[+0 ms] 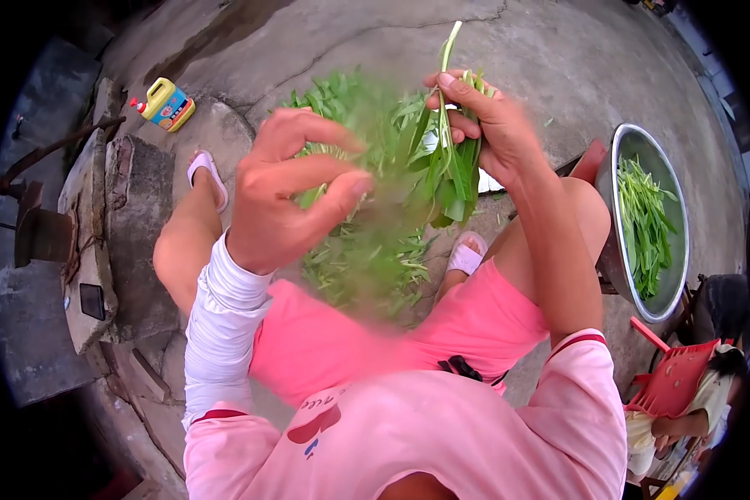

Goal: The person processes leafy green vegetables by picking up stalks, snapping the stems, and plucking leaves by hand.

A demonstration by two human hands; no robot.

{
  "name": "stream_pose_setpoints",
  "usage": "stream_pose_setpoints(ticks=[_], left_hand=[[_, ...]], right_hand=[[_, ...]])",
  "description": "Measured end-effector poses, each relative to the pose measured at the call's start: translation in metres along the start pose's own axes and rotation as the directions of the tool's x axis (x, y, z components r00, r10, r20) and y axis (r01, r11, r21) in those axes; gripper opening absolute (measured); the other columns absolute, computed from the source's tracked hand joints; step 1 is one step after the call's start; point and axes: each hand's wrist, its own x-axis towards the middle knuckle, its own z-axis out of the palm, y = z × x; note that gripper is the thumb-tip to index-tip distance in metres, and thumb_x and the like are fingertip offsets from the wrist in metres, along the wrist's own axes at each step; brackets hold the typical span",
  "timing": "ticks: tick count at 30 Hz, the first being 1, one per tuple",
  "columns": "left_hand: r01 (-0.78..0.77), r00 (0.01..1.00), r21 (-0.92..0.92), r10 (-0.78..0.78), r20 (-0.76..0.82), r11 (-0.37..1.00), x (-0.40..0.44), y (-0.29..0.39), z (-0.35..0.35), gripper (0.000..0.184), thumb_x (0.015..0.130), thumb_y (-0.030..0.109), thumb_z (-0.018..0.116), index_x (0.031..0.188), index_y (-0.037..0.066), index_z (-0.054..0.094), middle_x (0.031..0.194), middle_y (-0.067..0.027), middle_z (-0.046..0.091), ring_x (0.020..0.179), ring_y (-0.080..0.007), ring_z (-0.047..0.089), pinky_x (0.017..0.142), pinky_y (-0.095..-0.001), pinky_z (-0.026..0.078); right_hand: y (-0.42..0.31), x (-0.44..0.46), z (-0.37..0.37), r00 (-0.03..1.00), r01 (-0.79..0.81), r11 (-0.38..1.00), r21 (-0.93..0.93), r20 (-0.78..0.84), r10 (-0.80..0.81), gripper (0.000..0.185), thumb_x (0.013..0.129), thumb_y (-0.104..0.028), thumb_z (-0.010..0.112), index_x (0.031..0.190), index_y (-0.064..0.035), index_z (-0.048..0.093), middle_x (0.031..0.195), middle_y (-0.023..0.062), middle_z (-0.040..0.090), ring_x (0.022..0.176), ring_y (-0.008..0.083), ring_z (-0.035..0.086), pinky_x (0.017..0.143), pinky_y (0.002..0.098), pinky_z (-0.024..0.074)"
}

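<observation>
My right hand is closed round a stalk of leafy greens that looks like water spinach. Its pale stem end sticks up past my fingers, and the long leaves hang below. To the left, my left hand is raised with thumb and curled fingers apart and nothing visible in them. Beneath both hands, a loose pile of the same greens spreads over the ground between my feet. A blurred patch in the middle of the view hides part of the pile.
At my right stands a metal basin with cut greens inside. A yellow jug is at the far left, near stone blocks and a phone. Beside a red plastic chair at lower right, another person is partly visible.
</observation>
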Motion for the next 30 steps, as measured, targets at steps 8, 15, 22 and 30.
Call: stream_pose_setpoints(ticks=[8, 15, 22, 30], left_hand=[[0.51, 0.788, -0.617, -0.613, 0.056, 0.599, 0.0, -0.015, 0.019, 0.04, 0.093, 0.036, 0.051, 0.115, 0.003, 0.058, 0.092, 0.0023, 0.056, 0.084, -0.006, 0.047, 0.078, -0.0215, 0.038], [0.403, 0.87, -0.508, -0.492, -0.046, 0.761, 0.0, -0.019, 0.025, 0.03, 0.09, 0.029, 0.058, 0.1, 0.001, 0.063, 0.087, 0.0024, 0.056, 0.075, -0.004, 0.046, 0.07, -0.0204, 0.037], [0.069, 0.831, -0.287, -0.215, -0.514, 0.955, 0.004, 0.01, 0.016, 0.008, 0.087, 0.005, 0.059, 0.091, -0.001, 0.064, 0.088, -0.0038, 0.056, 0.074, -0.0082, 0.053, 0.066, -0.0203, 0.041], [0.431, 0.843, -0.615, -0.537, 0.015, 0.66, 0.004, -0.003, 0.042, 0.043, 0.088, 0.012, 0.061, 0.125, 0.001, 0.043, 0.08, -0.0017, 0.06, 0.076, -0.0058, 0.053, 0.066, -0.0194, 0.042]], right_hand=[[0.014, -0.016, 0.031, 0.948, -0.094, 0.941, -0.326, 0.259, 0.185, 0.027, 0.088, -0.021, 0.055, 0.1, 0.0026, 0.06, 0.079, 0.0039, 0.057, 0.044, 0.0012, 0.033, 0.045, 0.0182, 0.034], [0.034, -0.014, 0.035, 0.973, -0.138, 0.958, -0.251, 0.146, 0.179, 0.014, 0.083, -0.016, 0.05, 0.083, -0.0027, 0.055, 0.076, 0.0034, 0.056, 0.043, 0.004, 0.031, 0.046, 0.0208, 0.0341], [0.03, 0.001, 0.015, 0.987, -0.077, 0.994, 0.077, -0.133, 0.087, 0.012, 0.083, -0.015, 0.05, 0.084, -0.0035, 0.055, 0.077, 0.0026, 0.054, 0.048, 0.0054, 0.034, 0.05, 0.0221, 0.0365], [0.028, -0.009, 0.02, 0.969, -0.193, 0.959, 0.207, 0.193, 0.154, 0.024, 0.089, -0.022, 0.05, 0.102, -0.004, 0.057, 0.103, 0.0072, 0.058, 0.097, 0.0178, 0.054, 0.085, 0.0322, 0.0434]])
